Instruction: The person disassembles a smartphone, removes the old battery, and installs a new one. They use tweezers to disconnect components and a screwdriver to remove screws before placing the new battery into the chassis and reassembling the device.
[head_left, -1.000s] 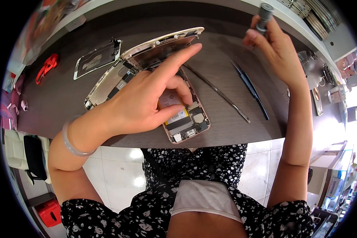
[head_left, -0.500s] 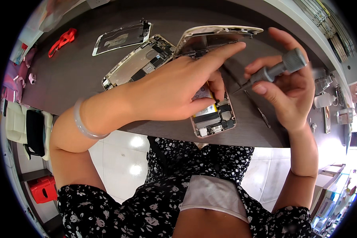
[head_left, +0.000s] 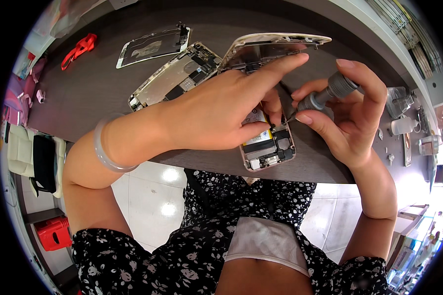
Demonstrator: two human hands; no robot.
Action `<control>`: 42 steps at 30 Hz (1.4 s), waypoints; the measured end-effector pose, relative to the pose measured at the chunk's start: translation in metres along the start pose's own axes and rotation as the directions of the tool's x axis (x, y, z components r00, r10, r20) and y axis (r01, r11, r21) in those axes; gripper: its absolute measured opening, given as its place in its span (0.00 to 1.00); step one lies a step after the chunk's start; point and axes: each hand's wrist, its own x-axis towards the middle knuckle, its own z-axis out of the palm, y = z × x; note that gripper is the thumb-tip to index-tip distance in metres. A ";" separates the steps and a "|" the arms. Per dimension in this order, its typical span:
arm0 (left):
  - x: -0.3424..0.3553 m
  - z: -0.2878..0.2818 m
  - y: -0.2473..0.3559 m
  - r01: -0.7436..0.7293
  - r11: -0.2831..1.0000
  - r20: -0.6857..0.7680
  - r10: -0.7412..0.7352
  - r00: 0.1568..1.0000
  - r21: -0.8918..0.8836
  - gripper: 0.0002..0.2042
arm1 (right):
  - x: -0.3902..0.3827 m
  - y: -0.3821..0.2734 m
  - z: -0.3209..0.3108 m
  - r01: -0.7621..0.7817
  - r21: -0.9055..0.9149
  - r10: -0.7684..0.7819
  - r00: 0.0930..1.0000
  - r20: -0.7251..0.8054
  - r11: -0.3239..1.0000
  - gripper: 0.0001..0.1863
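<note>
An opened phone point(head_left: 261, 147) lies on the dark table in front of me, its yellow-edged battery and inner parts bare. Its lifted screen point(head_left: 280, 40) stands tilted at the far end. My left hand point(head_left: 226, 110) reaches across the phone, the index finger stretched along the screen's underside. That hand's thumb and another fingertip come together beside the battery; whatever small piece is between them cannot be made out. Held in my right hand point(head_left: 352, 115) is a grey-handled screwdriver point(head_left: 325, 96), its thin tip slanting down to the phone's right inner edge.
Behind my left forearm lies a second opened phone body point(head_left: 170, 78), next to a detached screen with a white frame point(head_left: 155, 46). A red strap point(head_left: 79, 50) is at the far left. Clear bottles point(head_left: 402, 125) and small parts stand along the right side.
My right hand has moved left and brought the screwdriver's tip into the phone's edge. The left hand stays almost in place.
</note>
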 end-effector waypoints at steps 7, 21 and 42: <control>0.003 0.000 -0.002 -0.017 1.000 0.014 0.017 1.000 0.002 0.45 | -0.003 0.003 0.003 0.005 -0.018 -0.006 0.999 -0.045 1.000 0.41; 0.002 0.000 0.006 0.059 0.994 0.019 -0.057 0.998 -0.097 0.45 | 0.002 0.000 -0.005 0.130 0.060 -0.135 0.987 0.087 0.990 0.37; 0.003 -0.004 0.007 0.017 0.998 0.056 -0.020 0.998 0.055 0.45 | 0.003 -0.003 -0.011 0.076 0.069 -0.083 0.990 0.110 0.995 0.36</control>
